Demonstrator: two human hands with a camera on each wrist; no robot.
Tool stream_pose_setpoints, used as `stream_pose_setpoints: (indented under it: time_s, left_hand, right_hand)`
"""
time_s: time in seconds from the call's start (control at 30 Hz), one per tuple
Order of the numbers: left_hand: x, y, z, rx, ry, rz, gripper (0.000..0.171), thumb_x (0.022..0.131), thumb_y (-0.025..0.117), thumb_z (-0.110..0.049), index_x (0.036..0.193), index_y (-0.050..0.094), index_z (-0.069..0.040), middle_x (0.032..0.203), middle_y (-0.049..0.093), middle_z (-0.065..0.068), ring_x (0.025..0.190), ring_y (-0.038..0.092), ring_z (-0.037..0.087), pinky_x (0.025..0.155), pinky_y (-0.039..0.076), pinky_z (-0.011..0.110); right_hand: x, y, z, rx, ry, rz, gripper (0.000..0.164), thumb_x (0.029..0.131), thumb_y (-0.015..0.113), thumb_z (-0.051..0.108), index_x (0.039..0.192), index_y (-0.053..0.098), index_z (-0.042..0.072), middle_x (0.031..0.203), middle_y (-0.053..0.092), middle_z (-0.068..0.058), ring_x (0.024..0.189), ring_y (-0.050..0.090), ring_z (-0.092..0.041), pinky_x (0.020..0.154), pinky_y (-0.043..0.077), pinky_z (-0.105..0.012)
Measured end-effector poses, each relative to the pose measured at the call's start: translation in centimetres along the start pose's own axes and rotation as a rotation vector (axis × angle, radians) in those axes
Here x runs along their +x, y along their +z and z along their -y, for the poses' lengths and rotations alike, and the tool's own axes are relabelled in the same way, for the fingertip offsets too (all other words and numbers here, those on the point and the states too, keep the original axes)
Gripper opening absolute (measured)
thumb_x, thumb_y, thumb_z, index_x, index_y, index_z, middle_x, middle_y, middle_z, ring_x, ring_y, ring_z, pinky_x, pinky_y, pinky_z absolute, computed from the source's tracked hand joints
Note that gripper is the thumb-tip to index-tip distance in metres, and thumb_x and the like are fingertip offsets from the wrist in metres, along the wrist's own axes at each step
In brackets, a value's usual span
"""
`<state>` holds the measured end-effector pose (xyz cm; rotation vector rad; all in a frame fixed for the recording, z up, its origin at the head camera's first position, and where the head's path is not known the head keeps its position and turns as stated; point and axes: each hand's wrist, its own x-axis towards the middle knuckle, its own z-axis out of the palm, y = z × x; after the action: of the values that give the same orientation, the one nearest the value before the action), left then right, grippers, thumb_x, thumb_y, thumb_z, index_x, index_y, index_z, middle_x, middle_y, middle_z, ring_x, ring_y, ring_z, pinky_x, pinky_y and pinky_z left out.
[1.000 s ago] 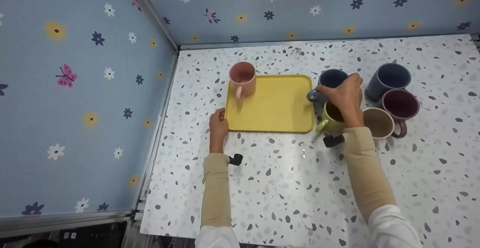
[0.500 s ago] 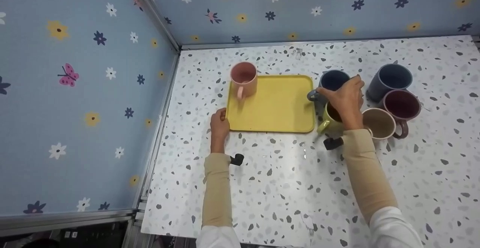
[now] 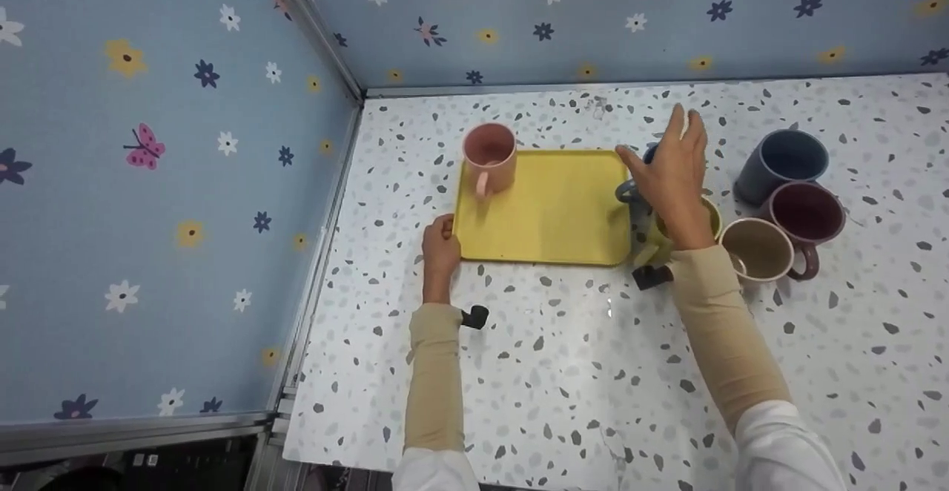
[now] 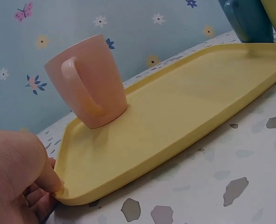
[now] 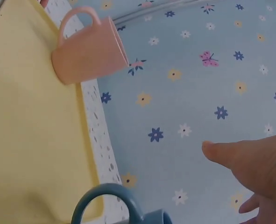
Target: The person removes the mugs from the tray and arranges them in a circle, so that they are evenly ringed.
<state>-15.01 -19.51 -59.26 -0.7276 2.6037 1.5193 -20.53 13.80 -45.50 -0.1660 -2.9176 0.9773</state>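
Note:
My left hand (image 3: 441, 254) pinches the front left corner of a yellow tray (image 3: 556, 213). In the left wrist view its thumb lies over the tray's rim, the other fingers curled below. A pink mug (image 3: 495, 168) stands upright on the tray's back left corner. Over a blue mug (image 3: 626, 191) just right of the tray, my right hand (image 3: 675, 183) is spread, thumb apart from the fingers. That hand hides most of this mug in the head view; its handle (image 5: 105, 188) shows in the right wrist view. A yellow-green mug (image 3: 656, 239) sits in front of it, partly under my wrist.
Farther right, a second blue mug (image 3: 782, 168), a maroon mug (image 3: 804, 214) and a beige mug (image 3: 755, 252) stand close together on the speckled table (image 3: 549, 372). Flowered blue panels (image 3: 556, 31) close off the back and left sides.
My right hand has come up off the near blue mug and its fingers have straightened and spread. The left hand stays at the tray corner. The head view has shifted slightly.

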Motion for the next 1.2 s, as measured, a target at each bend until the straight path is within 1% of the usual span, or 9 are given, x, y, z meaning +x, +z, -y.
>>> stream_pose_setpoints:
  time_s: [0.1,0.17,0.27,0.4,0.63,0.73,0.87,1.03,1.2]
  left_hand:
    - [0.0,-0.2,0.1,0.007,0.000,-0.011,0.041,0.092,0.041,-0.001,0.130,0.056,-0.007,0.116,0.055,0.013,0.106,0.051,0.023,0.096,0.043,0.035]
    - [0.0,-0.4,0.2,0.011,0.000,-0.018,0.041,0.092,0.042,-0.002,0.130,0.056,-0.007,0.116,0.055,0.013,0.107,0.052,0.023,0.097,0.043,0.035]
    - [0.0,-0.6,0.3,0.005,0.009,-0.026,0.041,0.091,0.042,-0.001,0.129,0.057,-0.006,0.116,0.055,0.014,0.108,0.053,0.024,0.097,0.043,0.035]
    - [-0.1,-0.7,0.4,0.000,0.025,-0.036,0.041,0.090,0.042,0.001,0.128,0.058,-0.005,0.116,0.056,0.015,0.108,0.053,0.026,0.097,0.043,0.036]
    - [-0.4,-0.5,0.3,0.025,0.051,-0.045,0.041,0.090,0.042,0.002,0.127,0.059,-0.005,0.113,0.057,0.015,0.105,0.053,0.027,0.096,0.043,0.037]
    - [-0.5,-0.4,0.2,0.032,0.061,-0.043,0.042,0.089,0.042,0.003,0.126,0.059,-0.005,0.113,0.058,0.015,0.105,0.054,0.027,0.096,0.043,0.036]
    - [-0.4,-0.2,0.0,0.049,0.063,-0.040,0.042,0.088,0.042,0.003,0.126,0.059,-0.005,0.113,0.058,0.015,0.105,0.055,0.026,0.095,0.044,0.035]
    - [-0.3,-0.1,0.0,0.057,0.066,-0.051,0.042,0.088,0.044,0.003,0.125,0.060,-0.005,0.110,0.057,0.014,0.101,0.053,0.025,0.093,0.044,0.036]
    - [-0.3,-0.1,0.2,0.064,0.068,-0.054,0.041,0.088,0.044,0.003,0.124,0.061,-0.006,0.109,0.058,0.014,0.100,0.053,0.024,0.092,0.044,0.035]
  right_hand:
    - [0.6,0.9,1.8,0.098,-0.106,0.001,0.092,0.087,0.064,0.045,0.152,0.014,0.003,0.155,0.012,-0.023,0.145,0.014,-0.035,0.116,0.022,-0.048]
    - [1.0,1.6,2.9,0.165,-0.156,0.020,0.087,0.087,0.066,0.041,0.150,0.020,0.002,0.152,0.019,-0.022,0.142,0.022,-0.034,0.115,0.026,-0.046]
    - [1.6,3.1,4.4,0.259,-0.211,0.048,0.081,0.087,0.068,0.037,0.147,0.027,0.001,0.148,0.028,-0.021,0.137,0.032,-0.032,0.113,0.030,-0.043]
    - [2.4,5.7,5.8,0.332,-0.269,0.096,0.076,0.086,0.070,0.033,0.145,0.033,0.002,0.145,0.034,-0.018,0.133,0.039,-0.031,0.110,0.035,-0.039]
    - [3.2,10.2,6.8,0.323,-0.369,0.256,0.081,0.084,0.072,0.031,0.147,0.029,0.003,0.147,0.032,-0.019,0.134,0.038,-0.031,0.108,0.037,-0.041]
    - [3.6,11.5,7.2,0.317,-0.390,0.329,0.085,0.083,0.073,0.030,0.148,0.025,0.003,0.150,0.028,-0.019,0.135,0.036,-0.032,0.110,0.035,-0.042]
    - [4.1,12.6,7.7,0.321,-0.399,0.398,0.091,0.082,0.075,0.033,0.150,0.022,0.003,0.153,0.024,-0.018,0.139,0.032,-0.031,0.113,0.031,-0.042]
    - [4.5,13.7,8.4,0.338,-0.413,0.453,0.096,0.080,0.076,0.033,0.150,0.019,0.002,0.155,0.021,-0.019,0.141,0.028,-0.031,0.116,0.027,-0.041]
    - [4.6,14.8,8.9,0.382,-0.435,0.459,0.098,0.077,0.080,0.029,0.149,0.020,0.000,0.151,0.028,-0.019,0.139,0.031,-0.030,0.116,0.025,-0.040]
